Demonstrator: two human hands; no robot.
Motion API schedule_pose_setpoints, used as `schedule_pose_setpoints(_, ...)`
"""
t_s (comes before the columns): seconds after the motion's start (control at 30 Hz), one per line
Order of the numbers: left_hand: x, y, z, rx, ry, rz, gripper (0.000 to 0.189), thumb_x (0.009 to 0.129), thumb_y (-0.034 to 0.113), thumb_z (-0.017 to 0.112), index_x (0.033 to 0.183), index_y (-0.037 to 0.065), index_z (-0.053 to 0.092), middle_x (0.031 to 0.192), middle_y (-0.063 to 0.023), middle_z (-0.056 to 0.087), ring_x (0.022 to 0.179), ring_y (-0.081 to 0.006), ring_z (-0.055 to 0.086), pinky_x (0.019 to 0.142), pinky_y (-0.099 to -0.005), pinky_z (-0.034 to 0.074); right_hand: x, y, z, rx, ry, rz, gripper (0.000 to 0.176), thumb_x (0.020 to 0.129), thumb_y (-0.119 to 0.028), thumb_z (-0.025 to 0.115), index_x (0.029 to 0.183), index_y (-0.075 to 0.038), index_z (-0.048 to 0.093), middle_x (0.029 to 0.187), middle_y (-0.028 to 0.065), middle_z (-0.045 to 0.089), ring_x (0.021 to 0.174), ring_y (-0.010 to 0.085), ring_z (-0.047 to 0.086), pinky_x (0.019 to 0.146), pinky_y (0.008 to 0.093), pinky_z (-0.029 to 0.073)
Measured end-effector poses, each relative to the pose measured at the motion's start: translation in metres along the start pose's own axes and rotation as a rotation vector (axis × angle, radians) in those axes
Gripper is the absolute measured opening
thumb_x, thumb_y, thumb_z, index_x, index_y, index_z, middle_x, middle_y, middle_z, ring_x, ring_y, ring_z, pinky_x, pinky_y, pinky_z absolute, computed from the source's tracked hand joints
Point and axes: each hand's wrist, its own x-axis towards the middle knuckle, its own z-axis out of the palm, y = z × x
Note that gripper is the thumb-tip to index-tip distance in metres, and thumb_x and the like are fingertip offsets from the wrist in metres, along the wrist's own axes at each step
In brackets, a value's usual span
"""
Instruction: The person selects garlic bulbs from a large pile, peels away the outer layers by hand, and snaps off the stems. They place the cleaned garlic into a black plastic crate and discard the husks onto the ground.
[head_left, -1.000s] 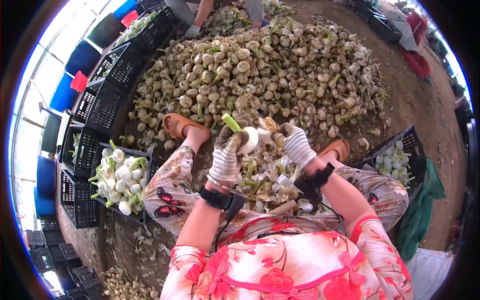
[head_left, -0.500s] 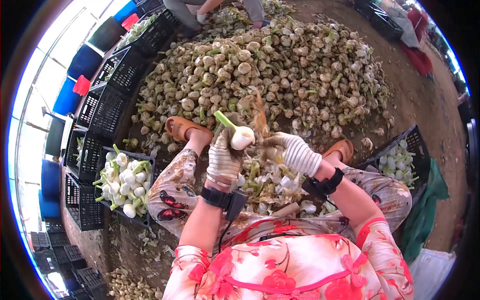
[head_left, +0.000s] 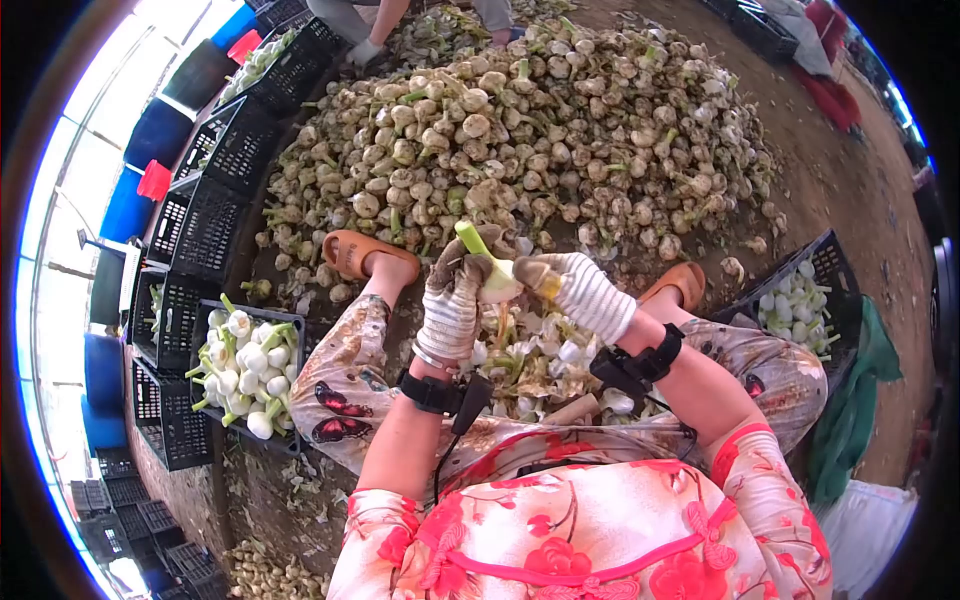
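Note:
My left hand [head_left: 455, 290], in a striped, soiled work glove, is closed around a garlic bulb [head_left: 500, 284]. The bulb is white, and its cut green stem [head_left: 472, 238] points up and to the left. My right hand [head_left: 575, 290], gloved the same way, presses its bent fingers against the bulb's right side. Whether loose skin is pinched between those fingertips is hidden. Peeled skins and stem scraps [head_left: 540, 355] lie below both hands, between my legs. Beyond them rises a large heap of unpeeled garlic [head_left: 560, 150].
At my left stands a crate of clean white garlic [head_left: 300, 330]. Another crate [head_left: 845, 280] with garlic is at my right, beside a green cloth [head_left: 850, 410]. Stacked black crates [head_left: 210, 230] line the left side. Another person's gloved hand [head_left: 364, 52] is behind the heap.
My right hand has come in against the bulb; the brown dry skin that hung near it is gone from there. The bulb has tilted in my left hand. The other person's hand has lowered leftward.

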Motion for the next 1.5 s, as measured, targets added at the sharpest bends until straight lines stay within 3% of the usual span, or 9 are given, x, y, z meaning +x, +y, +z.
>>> schedule_pose_setpoints(0.23, 0.001, 0.005, -0.003, -0.084, 0.011, -0.003, 0.029, 0.088, 0.018, 0.052, 0.110, 0.000, 0.051, 0.098, -0.0081, 0.059, 0.085, -0.0169, 0.058, 0.077, -0.0304, 0.050, 0.003, 0.010, -0.003, 0.530, -0.082, 0.063, 0.029, 0.084, -0.025, 0.057, 0.099, 0.000, 0.061, 0.077, -0.0014, 0.059, 0.062, 0.0053, 0.051, 0.054, 0.0199, 0.042)
schedule_pose_setpoints(0.37, -0.003, 0.005, 0.001, 0.050, 0.022, 0.017, 0.027, 0.089, 0.015, 0.049, 0.111, 0.000, 0.051, 0.100, -0.0081, 0.058, 0.086, -0.0170, 0.058, 0.075, -0.0300, 0.050, -0.006, -0.008, 0.009, 0.056, 0.037, 0.036, 0.026, 0.086, -0.022, 0.055, 0.095, 0.002, 0.060, 0.078, 0.0014, 0.061, 0.065, 0.0054, 0.053, 0.058, 0.0195, 0.043)
schedule_pose_setpoints(0.93, 0.002, 0.005, -0.001, -0.183, 0.015, -0.115, 0.033, 0.086, 0.022, 0.055, 0.112, 0.001, 0.051, 0.098, -0.0070, 0.058, 0.085, -0.0155, 0.058, 0.076, -0.0283, 0.049, -0.006, 0.013, 0.003, 0.590, -0.069, -0.031, 0.028, 0.085, -0.021, 0.058, 0.101, 0.002, 0.058, 0.082, 0.0023, 0.062, 0.072, 0.0067, 0.056, 0.062, 0.0231, 0.048)
schedule_pose_setpoints(1.03, 0.001, -0.001, 0.003, 0.070, 0.042, 0.047, 0.041, 0.080, 0.031, 0.062, 0.110, 0.004, 0.051, 0.093, -0.0053, 0.057, 0.083, -0.0160, 0.057, 0.070, -0.0285, 0.049, -0.005, -0.002, 0.012, 0.043, 0.060, 0.012, 0.025, 0.085, -0.018, 0.057, 0.099, 0.002, 0.059, 0.082, 0.0025, 0.062, 0.069, 0.0071, 0.056, 0.060, 0.0234, 0.048)
schedule_pose_setpoints(1.17, 0.002, -0.001, 0.001, -0.040, 0.050, 0.035, 0.027, 0.081, 0.017, 0.061, 0.105, 0.004, 0.055, 0.093, -0.0038, 0.059, 0.081, -0.0125, 0.056, 0.074, -0.0276, 0.049, -0.005, 0.013, 0.016, 0.514, 0.042, 0.065, 0.025, 0.083, -0.021, 0.057, 0.089, 0.003, 0.060, 0.071, 0.0044, 0.060, 0.063, 0.0103, 0.056, 0.055, 0.0252, 0.046)
schedule_pose_setpoints(1.23, 0.007, 0.005, -0.005, -0.333, 0.029, -0.097, 0.030, 0.080, 0.031, 0.061, 0.098, 0.007, 0.055, 0.093, -0.0049, 0.058, 0.081, -0.0172, 0.059, 0.068, -0.0328, 0.053, 0.014, 0.072, 0.000, -0.500, 0.181, -0.009, 0.024, 0.080, -0.024, 0.055, 0.081, -0.001, 0.061, 0.065, 0.0163, 0.058, 0.065, 0.0216, 0.061, 0.059, 0.0335, 0.048)
schedule_pose_setpoints(1.3, 0.017, 0.000, -0.011, -0.555, 0.235, -0.136, 0.032, 0.081, 0.037, 0.058, 0.097, 0.009, 0.056, 0.091, -0.0048, 0.059, 0.080, -0.0194, 0.060, 0.068, -0.0337, 0.053, 0.001, 0.088, -0.006, -0.821, -0.060, -0.007, 0.027, 0.080, -0.028, 0.054, 0.082, -0.002, 0.061, 0.070, 0.0183, 0.060, 0.066, 0.0297, 0.059, 0.062, 0.0353, 0.047)
schedule_pose_setpoints(1.4, 0.021, -0.005, -0.023, -0.717, 0.267, -0.244, 0.030, 0.082, 0.038, 0.056, 0.097, 0.012, 0.056, 0.085, -0.0037, 0.061, 0.076, -0.0195, 0.061, 0.067, -0.0338, 0.053, -0.005, 0.096, -0.006, -0.535, -0.158, -0.034, 0.025, 0.078, -0.027, 0.055, 0.088, -0.004, 0.062, 0.071, 0.0171, 0.060, 0.067, 0.0326, 0.058, 0.064, 0.0355, 0.047)
schedule_pose_setpoints(1.5, 0.021, -0.003, -0.018, -0.597, 0.266, -0.198, 0.030, 0.082, 0.038, 0.056, 0.096, 0.012, 0.056, 0.085, -0.0031, 0.060, 0.075, -0.0189, 0.061, 0.064, -0.0330, 0.053, 0.003, 0.058, -0.008, -0.736, -0.157, -0.171, 0.025, 0.076, -0.022, 0.059, 0.096, -0.008, 0.062, 0.072, 0.0133, 0.061, 0.069, 0.0314, 0.059, 0.067, 0.0347, 0.047)
